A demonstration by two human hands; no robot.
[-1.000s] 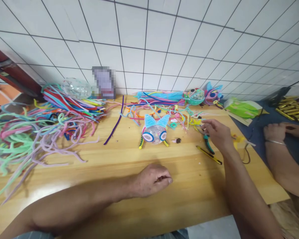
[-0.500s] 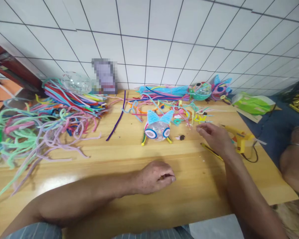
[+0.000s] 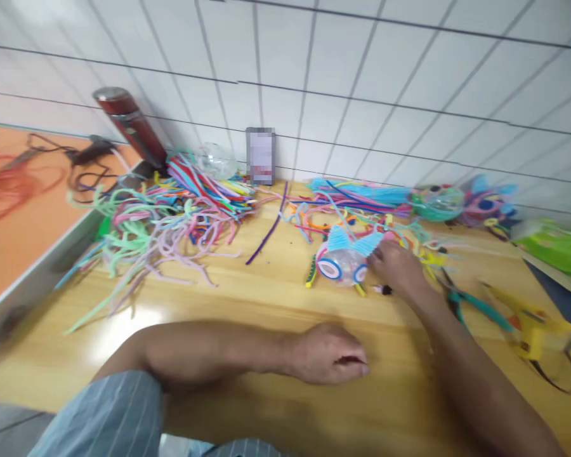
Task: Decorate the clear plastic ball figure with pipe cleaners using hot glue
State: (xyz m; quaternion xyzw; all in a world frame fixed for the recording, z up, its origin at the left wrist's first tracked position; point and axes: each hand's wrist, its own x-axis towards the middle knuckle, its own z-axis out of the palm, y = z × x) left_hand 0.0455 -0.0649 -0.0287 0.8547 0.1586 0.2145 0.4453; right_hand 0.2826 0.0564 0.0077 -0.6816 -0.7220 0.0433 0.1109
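Right hand (image 3: 397,270) at the clear ball toy (image 3: 341,261), fingers touching its right side; grip too blurred to tell. Blue ears and ringed eyes already on. Left hand (image 3: 330,352) clenched empty, well nearer the body. Pliers (image 3: 476,303) just right.

The desk (image 3: 228,304) is honey-yellow wood with a faint grain. The clear ball figure (image 3: 341,261) wears light blue ears and blue-and-white ringed eyes. A heap of pipe cleaners (image 3: 171,216) on the left mixes mint green, pink, lilac, red and yellow; one dark purple pipe cleaner (image 3: 269,228) lies apart. Pliers (image 3: 476,303) at right have teal handles, the glue gun (image 3: 533,320) is yellow. The far wall (image 3: 361,95) is white tile with dark lines. The sleeve (image 3: 105,412) is grey-blue, finely striped.
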